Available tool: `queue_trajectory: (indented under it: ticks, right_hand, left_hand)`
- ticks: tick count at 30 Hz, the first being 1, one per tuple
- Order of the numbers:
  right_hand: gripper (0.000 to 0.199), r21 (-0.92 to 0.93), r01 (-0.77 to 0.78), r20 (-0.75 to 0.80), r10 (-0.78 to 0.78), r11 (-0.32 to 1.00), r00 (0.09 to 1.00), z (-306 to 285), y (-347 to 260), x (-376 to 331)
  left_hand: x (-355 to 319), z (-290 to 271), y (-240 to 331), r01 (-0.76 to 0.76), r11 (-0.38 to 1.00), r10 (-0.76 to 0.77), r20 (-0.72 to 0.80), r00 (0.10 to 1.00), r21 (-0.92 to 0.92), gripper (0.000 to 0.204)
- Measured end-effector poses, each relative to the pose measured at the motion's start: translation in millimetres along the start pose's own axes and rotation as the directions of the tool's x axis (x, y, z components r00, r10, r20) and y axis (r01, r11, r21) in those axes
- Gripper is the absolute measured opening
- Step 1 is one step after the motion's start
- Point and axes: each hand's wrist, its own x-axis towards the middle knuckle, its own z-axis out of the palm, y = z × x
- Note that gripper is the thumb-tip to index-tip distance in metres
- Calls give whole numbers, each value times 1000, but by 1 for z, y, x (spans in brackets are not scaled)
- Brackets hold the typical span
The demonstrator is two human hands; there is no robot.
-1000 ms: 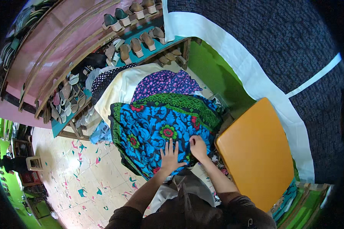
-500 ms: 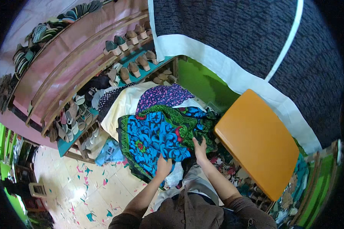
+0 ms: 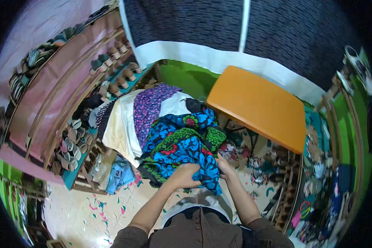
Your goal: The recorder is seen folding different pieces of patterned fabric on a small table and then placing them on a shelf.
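Note:
A blue, black and green floral cloth (image 3: 182,142) lies bunched in front of me, its near part drawn up toward my body. My left hand (image 3: 185,177) is curled on its near left edge, fingers and thumb around the fabric. At the right edge, my right hand (image 3: 225,167) grips the same cloth, its fingertips partly hidden by the folds. Beyond it are a purple floral cloth (image 3: 146,109), a white cloth (image 3: 175,104) and a cream cloth (image 3: 124,128), laid side by side and overlapping.
An orange tabletop (image 3: 256,107) stands to the right. Wooden racks with several shoes (image 3: 122,80) line the left wall, and more shoe parts fill the right side. A light blue bag (image 3: 120,177) and coloured scraps (image 3: 99,204) lie on the tiled floor. A dark curtain hangs behind.
The floral cloth, spread out before, is now gathered and folded closer to me, baring more of the purple and white cloths. My view has turned to the right.

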Motion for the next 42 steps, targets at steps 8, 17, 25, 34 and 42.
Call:
queue_trajectory:
  ticks: [8,17,25,34,42]
  right_hand:
    - [41,-583,241,-91,-357,776,930,-36,-19,-108]
    - [39,-704,156,-297,-487,693,822,-167,-15,-236]
    - [40,-750,279,-218,-622,600,752,-201,-69,-339]
    - [49,-988,145,147,-611,-52,778,-165,-102,-337]
    - [68,-954,230,26,-711,193,702,-134,-135,-324]
  left_hand:
    - [43,35,47,-112,984,64,-317,946,-136,80]
    - [80,154,171,-241,906,210,-127,970,-348,54]
    - [64,188,219,-279,906,266,-87,960,-317,27]
    - [60,139,219,-267,962,264,-392,881,49,16]
    - [69,61,227,-11,1000,14,-324,946,13,17]
